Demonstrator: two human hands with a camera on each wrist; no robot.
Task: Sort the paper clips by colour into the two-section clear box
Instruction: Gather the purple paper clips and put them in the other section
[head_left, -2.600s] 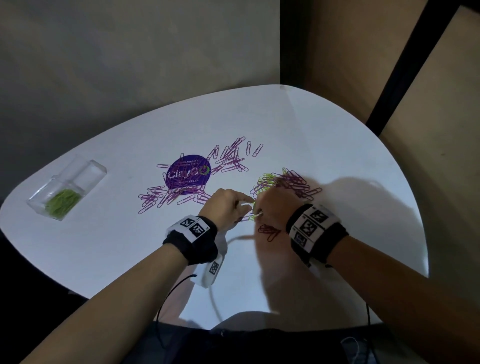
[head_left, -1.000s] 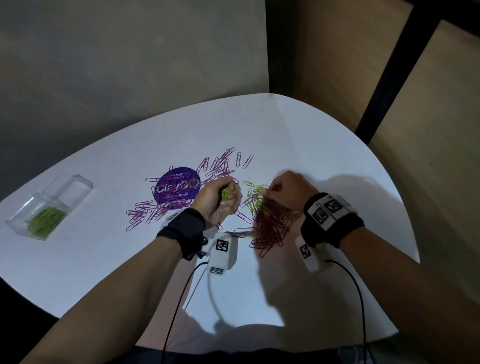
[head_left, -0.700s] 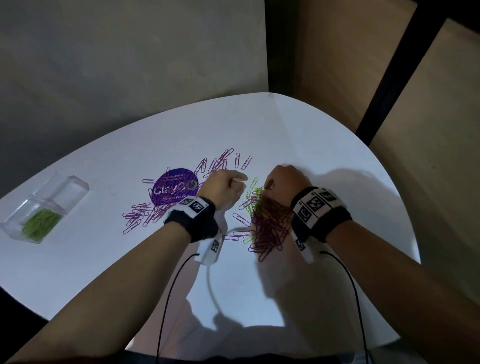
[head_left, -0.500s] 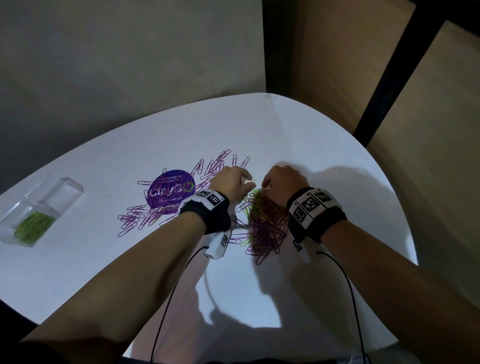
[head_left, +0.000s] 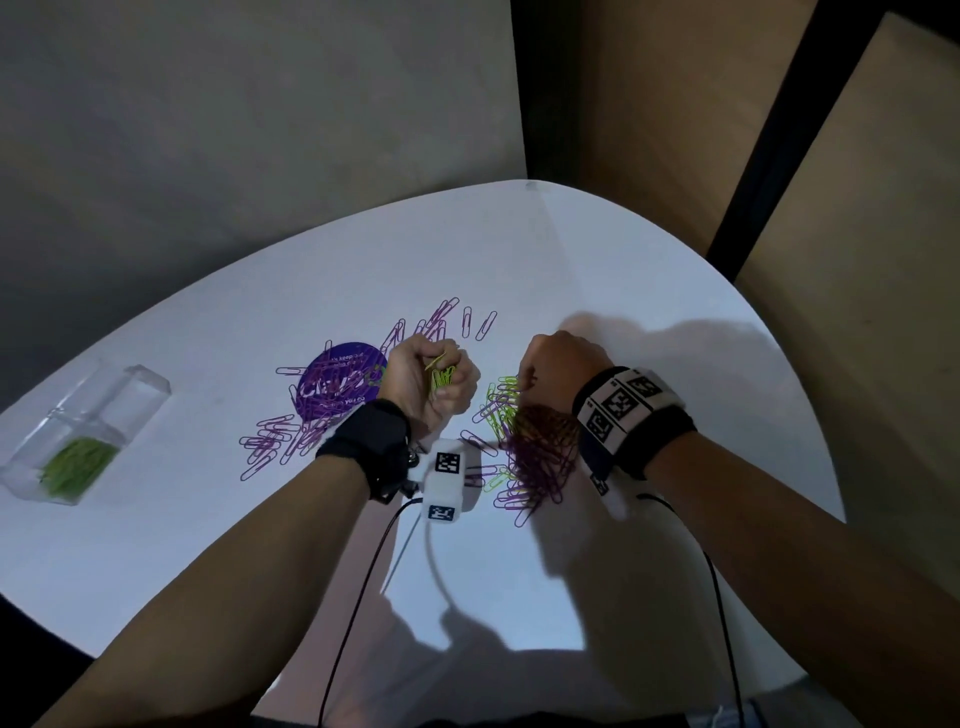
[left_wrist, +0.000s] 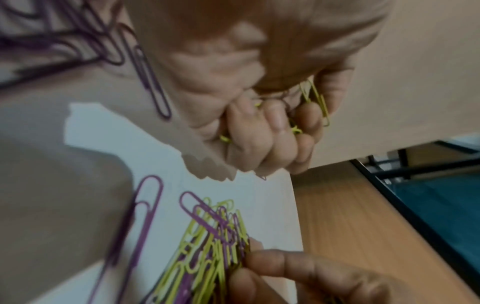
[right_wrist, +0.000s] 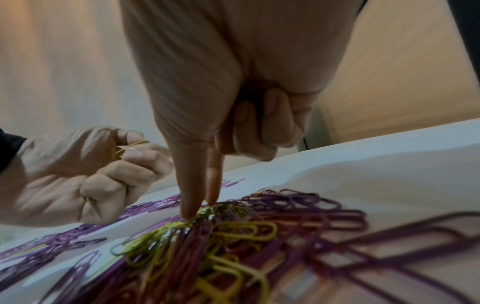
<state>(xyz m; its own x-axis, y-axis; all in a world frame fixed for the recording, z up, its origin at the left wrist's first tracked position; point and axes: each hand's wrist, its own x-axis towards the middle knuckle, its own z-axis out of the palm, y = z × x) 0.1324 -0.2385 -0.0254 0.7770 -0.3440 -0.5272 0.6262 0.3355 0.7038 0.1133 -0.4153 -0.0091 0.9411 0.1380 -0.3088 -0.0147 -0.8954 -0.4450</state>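
Note:
My left hand (head_left: 441, 382) is a fist just above the table, gripping a bunch of green paper clips (left_wrist: 315, 102); its fingers (right_wrist: 135, 156) curl round them. My right hand (head_left: 524, 382) points thumb and forefinger (right_wrist: 200, 209) down into a mixed pile and pinches at the green clips (head_left: 501, 402) there, its other fingers curled. Purple clips (head_left: 540, 457) lie heaped under the right wrist. The clear two-section box (head_left: 31, 486) stands far left. Its near section holds green clips (head_left: 78, 465); nothing shows in the far section (head_left: 130, 395).
More purple clips lie scattered left of my left wrist (head_left: 275, 441) and beyond the left hand (head_left: 441, 322), around a round purple sticker (head_left: 340, 382). The white table's (head_left: 649, 291) curved edge runs close on the right. Wrist-camera cables trail toward my body.
My left fist has drawn a little away from the right hand and rolled over, so its green clips now show. The right hand stays at the mixed pile.

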